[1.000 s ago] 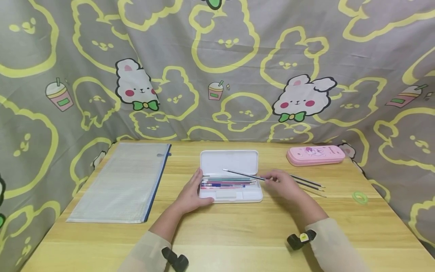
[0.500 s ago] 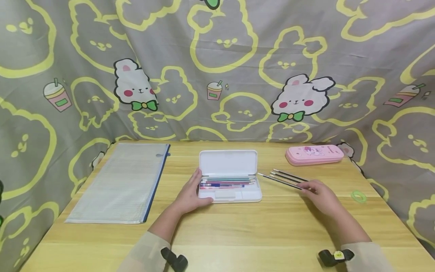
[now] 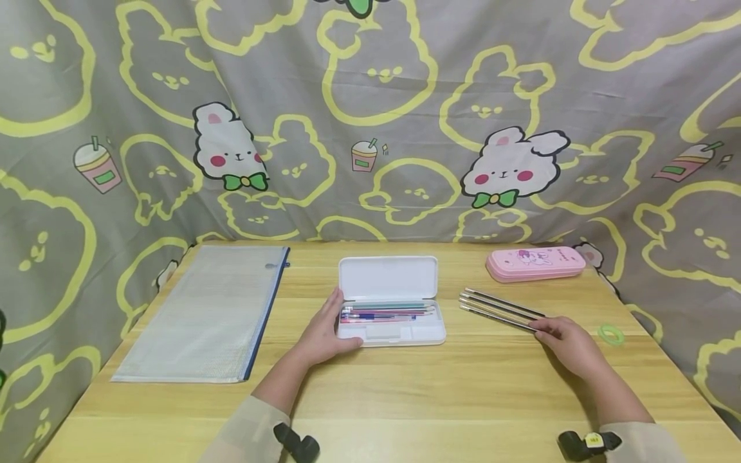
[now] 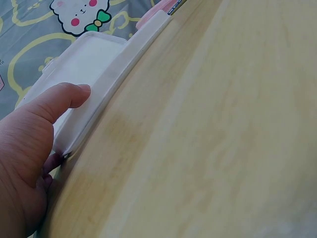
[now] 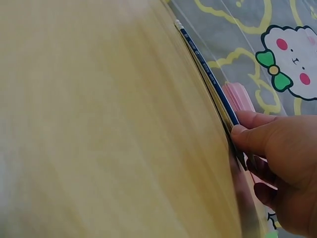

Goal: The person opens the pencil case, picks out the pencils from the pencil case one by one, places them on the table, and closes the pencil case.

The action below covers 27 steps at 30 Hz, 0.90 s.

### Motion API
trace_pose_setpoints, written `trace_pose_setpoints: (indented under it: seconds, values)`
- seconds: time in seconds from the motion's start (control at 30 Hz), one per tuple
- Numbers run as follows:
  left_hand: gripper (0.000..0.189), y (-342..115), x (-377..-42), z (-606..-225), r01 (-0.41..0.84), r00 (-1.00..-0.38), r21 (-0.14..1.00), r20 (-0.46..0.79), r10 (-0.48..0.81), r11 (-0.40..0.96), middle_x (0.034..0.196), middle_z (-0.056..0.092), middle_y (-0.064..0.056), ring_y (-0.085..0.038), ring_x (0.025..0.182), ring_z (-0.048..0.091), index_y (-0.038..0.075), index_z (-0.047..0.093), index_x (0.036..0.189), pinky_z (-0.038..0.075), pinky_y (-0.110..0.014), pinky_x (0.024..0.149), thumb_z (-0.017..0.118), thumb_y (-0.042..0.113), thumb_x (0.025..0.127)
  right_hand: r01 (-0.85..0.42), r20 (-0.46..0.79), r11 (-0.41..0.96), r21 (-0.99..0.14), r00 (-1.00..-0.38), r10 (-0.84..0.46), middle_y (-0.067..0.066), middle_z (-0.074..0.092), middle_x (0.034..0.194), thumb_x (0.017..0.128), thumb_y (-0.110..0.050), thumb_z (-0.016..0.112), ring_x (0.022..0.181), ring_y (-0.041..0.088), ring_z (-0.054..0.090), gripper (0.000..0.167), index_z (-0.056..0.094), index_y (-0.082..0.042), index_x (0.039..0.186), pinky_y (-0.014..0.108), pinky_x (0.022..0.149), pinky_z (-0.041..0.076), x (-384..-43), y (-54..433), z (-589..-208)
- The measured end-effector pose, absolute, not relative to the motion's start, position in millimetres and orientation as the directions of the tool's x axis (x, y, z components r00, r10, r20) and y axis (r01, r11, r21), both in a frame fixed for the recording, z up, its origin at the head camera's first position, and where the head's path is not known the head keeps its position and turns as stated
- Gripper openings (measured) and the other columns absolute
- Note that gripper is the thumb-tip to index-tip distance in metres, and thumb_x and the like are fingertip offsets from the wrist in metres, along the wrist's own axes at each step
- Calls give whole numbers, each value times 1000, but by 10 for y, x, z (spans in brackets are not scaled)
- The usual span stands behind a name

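My left hand (image 3: 324, 331) grips the left side of an open white pencil case (image 3: 425, 333), thumb over its front corner. In the left wrist view that thumb rests on the case's rim (image 4: 116, 69). Several pencils and pens (image 3: 384, 312) lie in the case, and a white block sits in its front compartment. My right hand (image 3: 570, 344) pinches a dark pencil (image 5: 208, 74) near its pointed end, between thumb and forefinger. In the head view this pencil lies low along the tabletop, beside other dark pencils (image 3: 500, 301), eraser ends toward the case. The fingers hide some tips.
A pink pencil case (image 3: 535, 263) with a rabbit print stands at the back right. To the right of my right hand lies a green ring (image 3: 610, 334). A mesh zip pouch (image 3: 202, 315) covers the table's left part. A patterned curtain (image 3: 399, 96) hangs behind.
My right hand has carried the dark pencil rightward from above the white case to beside the other pencils on the table. The left hand has stayed at the case.
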<state>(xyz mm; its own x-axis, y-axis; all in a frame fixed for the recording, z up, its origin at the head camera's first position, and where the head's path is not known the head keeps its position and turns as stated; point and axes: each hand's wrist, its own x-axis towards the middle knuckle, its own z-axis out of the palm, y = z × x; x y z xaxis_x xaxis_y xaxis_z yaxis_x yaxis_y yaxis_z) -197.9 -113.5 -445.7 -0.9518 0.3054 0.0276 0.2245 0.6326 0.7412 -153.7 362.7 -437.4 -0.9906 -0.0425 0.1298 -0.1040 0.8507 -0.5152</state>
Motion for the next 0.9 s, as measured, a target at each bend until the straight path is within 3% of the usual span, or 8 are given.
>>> trace_pose_setpoints:
  seconds: [0.27,0.63,0.9]
  values:
    - [115,-1144,-1975,-4481,229,-951,746,34,308,625,166,6,-12,-37,152,13,5,13,157,19,-55,122,82,39,72,-50,71,849,-527,-997,-15,27,63,114,95,-11,60,111,50,56,21,70,0,110,62,92,44,-1534,3631,-4386]
    - [116,-1149,-1982,-4503,231,-951,738,35,306,634,166,7,-12,-37,152,13,6,13,157,19,-55,121,82,40,72,-68,97,841,-537,-995,-19,27,63,115,94,-15,63,109,48,57,24,70,-1,113,60,90,46,-1546,3567,-4367]
    - [116,-1145,-1995,-4502,234,-951,742,41,306,628,166,7,-12,-37,151,14,6,14,157,20,-55,121,83,40,71,-97,105,808,-581,-993,-44,22,66,112,94,-18,64,102,32,60,26,70,-2,113,45,87,49,-1693,3219,-4271]
